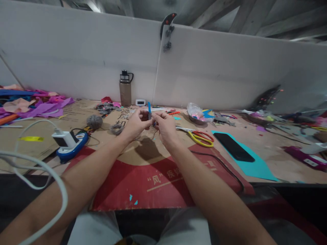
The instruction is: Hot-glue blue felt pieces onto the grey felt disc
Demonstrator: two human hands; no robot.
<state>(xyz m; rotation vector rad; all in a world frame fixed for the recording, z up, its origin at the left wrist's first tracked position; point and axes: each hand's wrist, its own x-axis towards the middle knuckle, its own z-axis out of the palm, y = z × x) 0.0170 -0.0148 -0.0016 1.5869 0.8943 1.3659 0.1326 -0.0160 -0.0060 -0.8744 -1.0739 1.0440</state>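
My left hand (138, 124) is closed in a pinch on a thin blue strip (149, 107) that stands upright, with a dark grey part low on it. Close beside it, my right hand (165, 125) is also pinched shut at the strip's lower end. What its fingertips hold is too small to make out. A thin dark thread (154, 134) hangs below the fingers. Both hands are raised over a red and brown cardboard sheet (122, 190). To the left lie a ball of grey yarn (94, 121) and a loose grey coil (117, 129).
Scissors (201, 139) with red and yellow handles lie right of my hands. A black phone (233, 147) rests on turquoise sheet (263, 170). A bottle (125, 90) stands by the white partition (76, 51). At left are a blue power strip (73, 149) and a white cable (63, 194).
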